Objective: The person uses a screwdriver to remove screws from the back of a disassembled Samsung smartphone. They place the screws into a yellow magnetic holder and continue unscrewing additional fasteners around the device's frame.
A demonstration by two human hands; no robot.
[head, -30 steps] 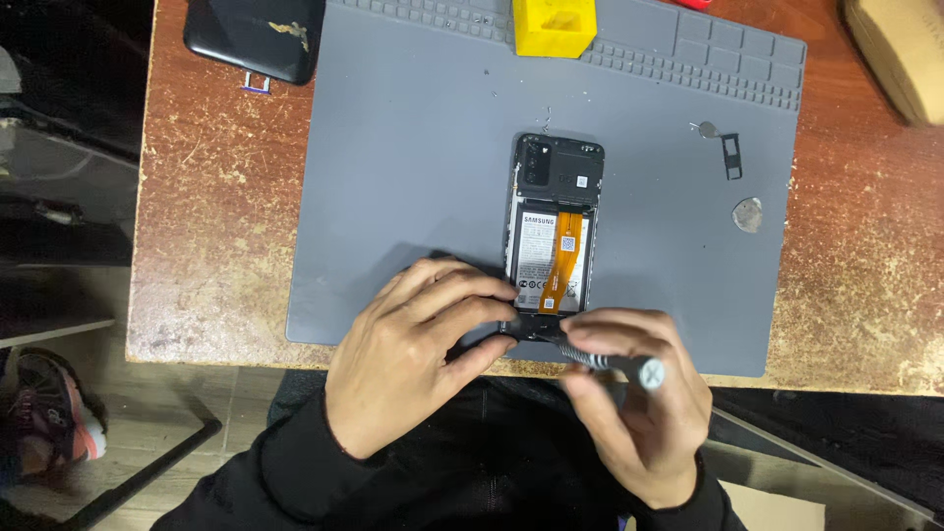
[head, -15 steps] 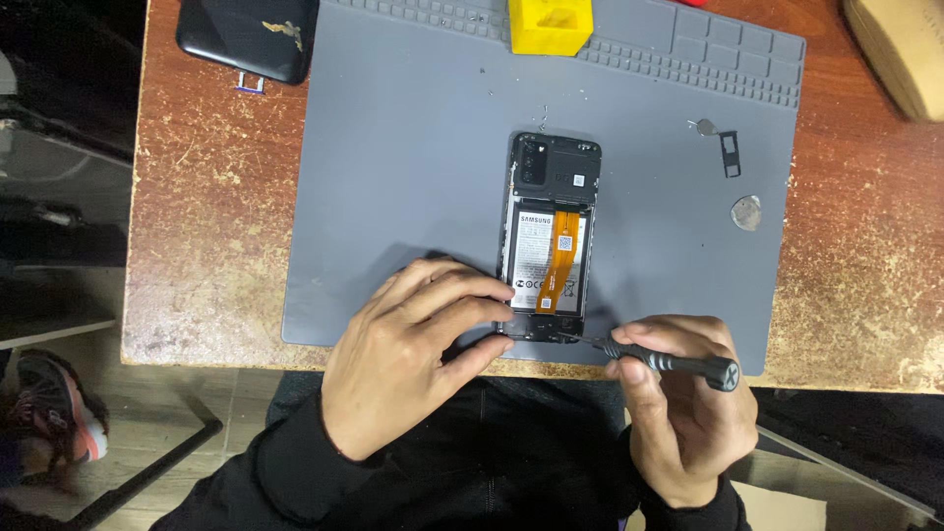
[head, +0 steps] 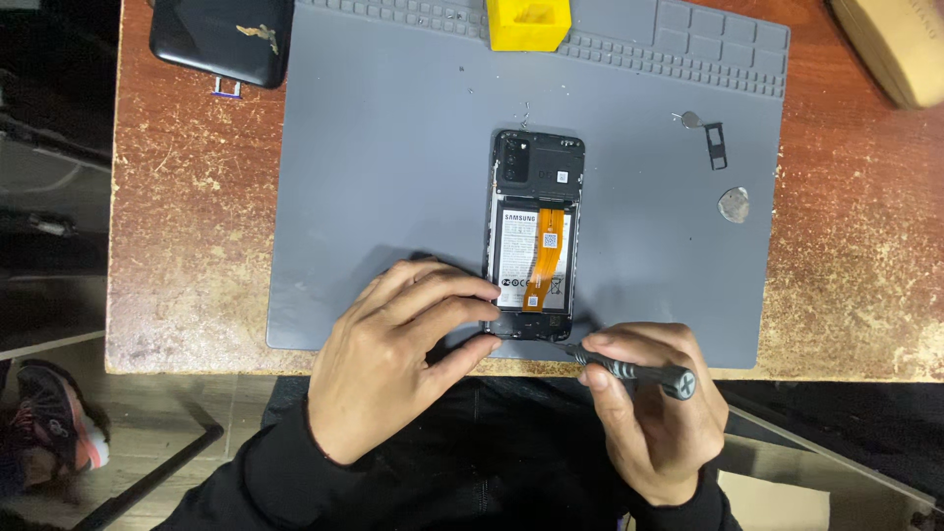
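The opened black smartphone with its back cover off [head: 533,236] lies lengthwise on the grey rubber work mat [head: 374,177], where it won't slide. The left hand [head: 393,364] presses curled fingers against its lower left corner, steadying it. The right hand [head: 649,413] pinches a slim dark screwdriver [head: 629,368], tip angled at the phone's bottom edge, apparently at a screw

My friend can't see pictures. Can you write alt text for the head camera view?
A left hand steadies an opened phone on a grey mat while the right hand holds a screwdriver at its lower edge. A yellow box sits at the mat's top.
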